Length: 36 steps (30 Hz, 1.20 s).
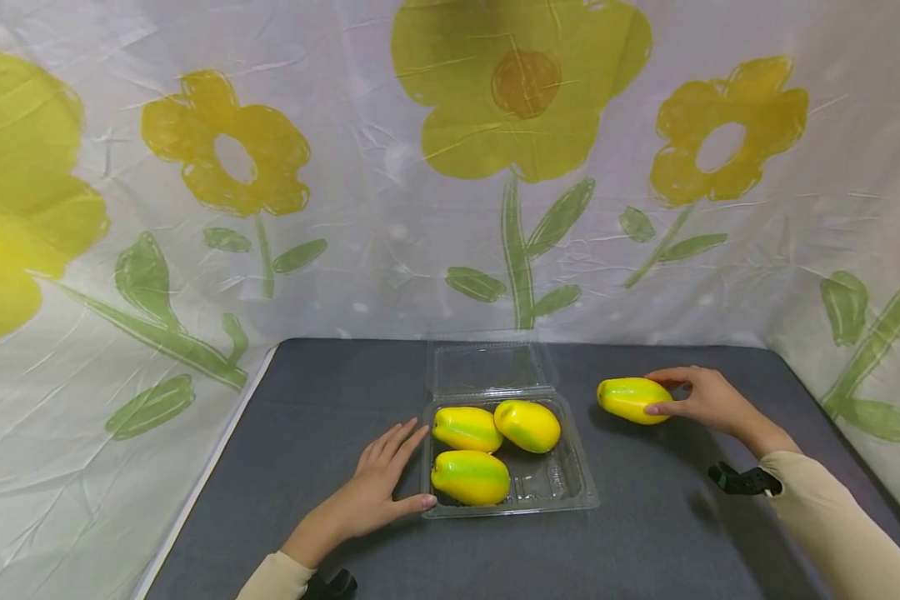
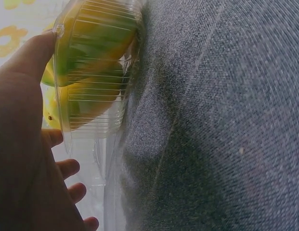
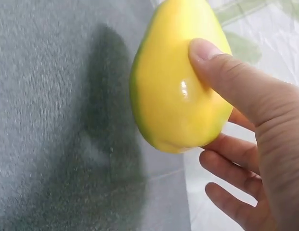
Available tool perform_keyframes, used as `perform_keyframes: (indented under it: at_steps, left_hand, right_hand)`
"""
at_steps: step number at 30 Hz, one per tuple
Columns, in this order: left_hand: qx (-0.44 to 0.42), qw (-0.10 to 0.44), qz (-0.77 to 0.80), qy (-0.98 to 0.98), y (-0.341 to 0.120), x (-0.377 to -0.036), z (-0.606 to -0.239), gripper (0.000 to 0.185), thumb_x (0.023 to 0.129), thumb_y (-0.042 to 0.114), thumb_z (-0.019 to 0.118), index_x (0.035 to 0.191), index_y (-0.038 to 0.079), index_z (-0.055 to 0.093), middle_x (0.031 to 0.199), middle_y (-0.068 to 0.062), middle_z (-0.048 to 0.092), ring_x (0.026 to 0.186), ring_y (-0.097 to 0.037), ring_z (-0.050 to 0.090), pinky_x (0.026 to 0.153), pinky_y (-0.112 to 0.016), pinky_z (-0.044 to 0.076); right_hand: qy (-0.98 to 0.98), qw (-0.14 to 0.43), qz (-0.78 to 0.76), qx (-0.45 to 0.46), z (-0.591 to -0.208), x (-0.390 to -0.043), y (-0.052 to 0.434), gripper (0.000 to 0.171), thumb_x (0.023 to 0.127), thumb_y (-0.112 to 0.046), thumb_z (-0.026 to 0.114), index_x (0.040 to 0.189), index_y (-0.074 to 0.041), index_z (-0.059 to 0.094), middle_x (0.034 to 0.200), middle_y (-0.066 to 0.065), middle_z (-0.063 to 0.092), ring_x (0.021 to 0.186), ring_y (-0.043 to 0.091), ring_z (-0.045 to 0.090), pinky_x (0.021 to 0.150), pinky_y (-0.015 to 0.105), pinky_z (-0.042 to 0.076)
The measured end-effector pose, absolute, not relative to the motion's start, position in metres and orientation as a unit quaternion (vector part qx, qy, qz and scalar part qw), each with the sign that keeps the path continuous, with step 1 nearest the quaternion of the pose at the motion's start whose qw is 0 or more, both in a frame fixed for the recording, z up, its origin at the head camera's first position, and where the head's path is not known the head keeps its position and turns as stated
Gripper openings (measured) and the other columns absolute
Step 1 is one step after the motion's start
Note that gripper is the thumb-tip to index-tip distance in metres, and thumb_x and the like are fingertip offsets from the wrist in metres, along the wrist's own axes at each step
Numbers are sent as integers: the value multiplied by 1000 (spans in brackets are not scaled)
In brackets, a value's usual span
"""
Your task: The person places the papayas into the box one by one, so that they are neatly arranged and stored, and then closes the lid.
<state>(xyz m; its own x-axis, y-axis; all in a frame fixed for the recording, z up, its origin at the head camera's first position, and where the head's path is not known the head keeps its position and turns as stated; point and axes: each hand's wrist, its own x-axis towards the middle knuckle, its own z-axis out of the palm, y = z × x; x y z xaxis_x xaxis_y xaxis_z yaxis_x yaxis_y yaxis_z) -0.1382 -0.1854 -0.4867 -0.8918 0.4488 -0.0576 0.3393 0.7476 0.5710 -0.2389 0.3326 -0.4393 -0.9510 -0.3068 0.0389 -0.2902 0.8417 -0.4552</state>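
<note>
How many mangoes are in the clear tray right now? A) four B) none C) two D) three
D, the head view shows three mangoes lying in the clear tray, while the fourth mango is outside it on the grey table, gripped by the right hand; the left hand rests against the tray's left edge.

Dark grey, cloth-covered table [image 1: 307,400], backed and flanked by a white sheet printed with yellow flowers [image 1: 390,208]. Near the middle, directly on the cloth, a clear plastic clamshell container [image 1: 562,492] with its lid open toward the back, holding three yellow-green mangoes. Well apart to the right, a fourth glossy yellow-green mango [image 1: 630,398] lying on the cloth.
</note>
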Motion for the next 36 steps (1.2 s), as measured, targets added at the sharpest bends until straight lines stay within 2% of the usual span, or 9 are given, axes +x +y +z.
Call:
perform_keyframes:
  at_steps: [12,22,30,36]
  left_hand:
    - [209,96,289,929,-185,-138,-487,95,87,67,61,160,33,10,169,-1,7,155,-36,8,117,-71,8]
    - [211,96,289,929,-185,-138,-487,95,87,66,61,160,32,10,169,-2,6,155,-36,8,117,-71,8]
    - [208,101,290,929,-185,-138,-487,94,88,65,61,160,33,10,169,-2,6,155,-36,8,117,-71,8]
    - [210,100,290,928,-185,-138,-486,95,88,65,61,160,33,10,169,-3,6,155,-36,7,117,-71,7]
  right_hand:
    - [953,-7,-250,-169,-425,-223,314,69,80,-51,78,130,-6,64,118,14,70,106,34,63,94,58,49]
    - [948,-42,-241,-203,-415,-209,293,61,78,-46,81,127,-12,68,112,4,72,100,27,63,89,50,52]
    - [941,-50,-257,-213,-408,-197,273,57,77,-45,83,125,-16,69,111,-2,72,97,18,62,86,36,52]
    - [937,-41,-270,-219,-405,-188,258,57,76,-45,84,124,-17,69,110,-4,72,96,14,62,85,35,53]
